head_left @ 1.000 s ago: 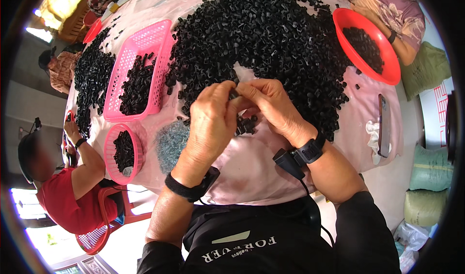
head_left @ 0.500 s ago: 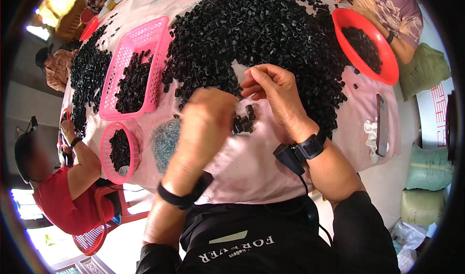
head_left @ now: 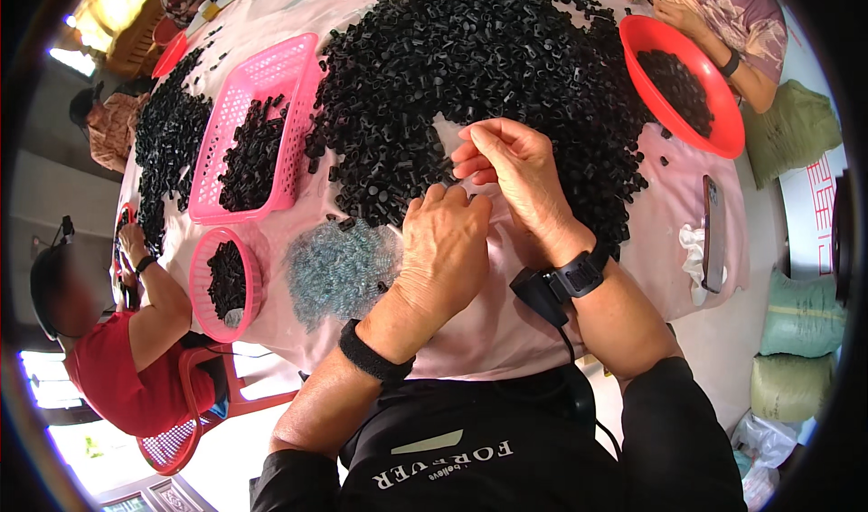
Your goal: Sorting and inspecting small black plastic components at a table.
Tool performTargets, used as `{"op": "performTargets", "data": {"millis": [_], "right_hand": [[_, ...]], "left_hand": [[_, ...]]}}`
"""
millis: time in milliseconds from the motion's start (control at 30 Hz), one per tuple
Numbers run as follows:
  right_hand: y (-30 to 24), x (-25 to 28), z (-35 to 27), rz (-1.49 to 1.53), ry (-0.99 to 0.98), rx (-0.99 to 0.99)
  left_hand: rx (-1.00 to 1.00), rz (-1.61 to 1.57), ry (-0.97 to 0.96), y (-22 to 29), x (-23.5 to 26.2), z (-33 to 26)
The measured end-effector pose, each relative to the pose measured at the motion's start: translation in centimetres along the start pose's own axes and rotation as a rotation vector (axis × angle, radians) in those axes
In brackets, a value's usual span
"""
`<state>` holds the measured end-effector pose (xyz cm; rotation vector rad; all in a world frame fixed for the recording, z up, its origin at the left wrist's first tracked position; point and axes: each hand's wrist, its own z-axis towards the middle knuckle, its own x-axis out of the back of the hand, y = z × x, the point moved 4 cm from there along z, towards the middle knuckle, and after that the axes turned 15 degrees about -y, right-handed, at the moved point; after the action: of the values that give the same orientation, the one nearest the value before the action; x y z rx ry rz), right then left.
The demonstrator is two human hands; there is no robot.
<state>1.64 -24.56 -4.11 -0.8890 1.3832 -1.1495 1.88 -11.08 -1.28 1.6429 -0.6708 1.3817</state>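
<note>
A large heap of small black plastic parts [head_left: 470,69] spreads over the pink-covered table in front of me. At its near edge my left hand [head_left: 443,250] is held back up with curled fingers; what they hold, if anything, is hidden. Just right of it, my right hand [head_left: 515,164] has its thumb brought against bent fingers, and nothing I can make out shows in the pinch. The fingertips of both hands are close together. Left of my left hand lies a heap of tiny bluish, see-through pieces [head_left: 334,268] that look like small springs.
A pink rectangular basket [head_left: 298,132] and a round pink basket [head_left: 254,281] hold black parts on the left. A red basin [head_left: 723,132] with dark parts stands at the right, near a phone [head_left: 713,232]. Other people sit around the table [head_left: 660,268].
My left hand has swung right, from a blurred position over the near parts to beside my right hand, uncovering the bluish heap. My right hand has hardly moved.
</note>
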Motion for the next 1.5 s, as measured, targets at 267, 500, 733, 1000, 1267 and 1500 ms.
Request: {"op": "performTargets", "data": {"millis": [267,500,733,1000,1267,1500], "right_hand": [[0.2,-0.4,0.0,0.037,-0.038,0.000],[-0.3,-0.9,-0.1,0.022,-0.036,-0.004],[0.4,-0.4,0.0,-0.108,0.007,-0.063],[1.0,0.1,0.0,-0.582,0.017,-0.006],[0.1,0.0,0.0,-0.646,-0.053,-0.088],[-0.6,-0.9,-0.4,-0.774,-0.246,-0.154]], "left_hand": [[-0.069,-0.069,0.053,-1.1,-0.3,-0.8],[-0.011,-0.315,0.202,-3.8,2.2,-1.6],[-0.072,-0.664,-0.276,-3.1,2.4,-4.3],[0.022,-0.558,-0.088,-4.0,2.9,-4.0],[-0.203,-0.728,-0.346,-1.0,1.7,-4.0],[-0.034,-0.637,-0.157,-3.4,1.8,-3.6]]}}
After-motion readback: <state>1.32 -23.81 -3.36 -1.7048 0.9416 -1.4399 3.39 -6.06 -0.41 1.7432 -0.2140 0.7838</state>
